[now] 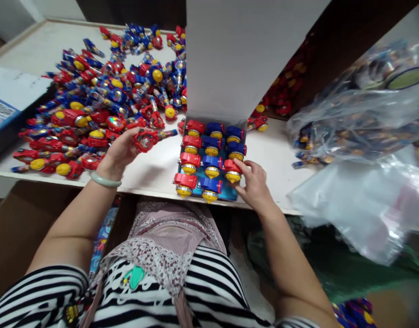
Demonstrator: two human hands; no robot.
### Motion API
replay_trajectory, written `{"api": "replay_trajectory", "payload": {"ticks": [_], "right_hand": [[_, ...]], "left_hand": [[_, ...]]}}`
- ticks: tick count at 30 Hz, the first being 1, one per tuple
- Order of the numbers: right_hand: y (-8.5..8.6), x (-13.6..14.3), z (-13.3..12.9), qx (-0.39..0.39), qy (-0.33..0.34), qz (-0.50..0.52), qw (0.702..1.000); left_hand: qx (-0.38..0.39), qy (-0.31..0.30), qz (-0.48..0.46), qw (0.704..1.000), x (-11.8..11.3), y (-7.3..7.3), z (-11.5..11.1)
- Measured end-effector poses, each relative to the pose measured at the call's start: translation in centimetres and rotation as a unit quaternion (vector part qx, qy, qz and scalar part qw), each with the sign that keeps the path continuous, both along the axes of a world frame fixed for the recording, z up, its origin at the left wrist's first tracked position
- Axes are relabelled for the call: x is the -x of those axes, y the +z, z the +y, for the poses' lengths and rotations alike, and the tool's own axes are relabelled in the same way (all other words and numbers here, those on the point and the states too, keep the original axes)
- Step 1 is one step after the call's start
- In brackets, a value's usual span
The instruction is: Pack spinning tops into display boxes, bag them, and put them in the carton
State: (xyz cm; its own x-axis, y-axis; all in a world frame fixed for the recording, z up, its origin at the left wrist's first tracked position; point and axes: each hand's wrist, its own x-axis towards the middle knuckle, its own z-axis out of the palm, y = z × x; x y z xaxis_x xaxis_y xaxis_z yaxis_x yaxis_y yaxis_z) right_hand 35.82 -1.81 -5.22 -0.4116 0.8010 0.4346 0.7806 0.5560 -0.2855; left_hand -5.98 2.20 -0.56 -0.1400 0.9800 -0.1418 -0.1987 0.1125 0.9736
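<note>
My left hand (pixel 123 152) grips a red toy spinning-top launcher (pixel 146 140) with a clear, colourful tube pointing right, held just left of the display box. My right hand (pixel 254 183) has its fingers on another red spinning-top toy (pixel 232 170) with a yellow tip, in the box's right column. The display box (pixel 230 193) has a blue inside and a tall white raised lid (pixel 243 59). Red toys fill its left column and blue toys (pixel 212 166) its middle one. Two blue toys (pixel 236 149) stand above the red one on the right; the front right spot shows bare blue.
A big heap of red and blue toys (pixel 103 95) covers the table's left side. Clear plastic bags (pixel 360 114) with more pieces lie at the right. A printed carton (pixel 11 100) stands at the far left. More red toys (pixel 288 91) lie behind the lid.
</note>
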Motion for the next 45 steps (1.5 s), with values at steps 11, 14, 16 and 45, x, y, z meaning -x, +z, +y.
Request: {"api": "replay_trajectory", "payload": {"ticks": [11,14,16,45], "right_hand": [[11.0,10.3,-1.4,-0.18,0.124,0.084,0.972],[9.6,7.5,-1.4,-0.168,0.093,0.154,0.969],[8.3,4.2,-2.2,-0.16,0.047,0.231,0.959],[-0.8,-0.3,-4.7,0.105,0.155,0.165,0.968]], "left_hand": [[-0.077,-0.273,-0.059,0.957,-12.7,7.3,-3.4],[-0.124,-0.313,-0.009,0.942,-12.4,7.1,-4.0],[-0.168,-0.294,0.075,0.938,-11.1,6.6,-4.4],[-0.41,-0.375,0.44,0.706,-12.4,1.8,-3.3]]}}
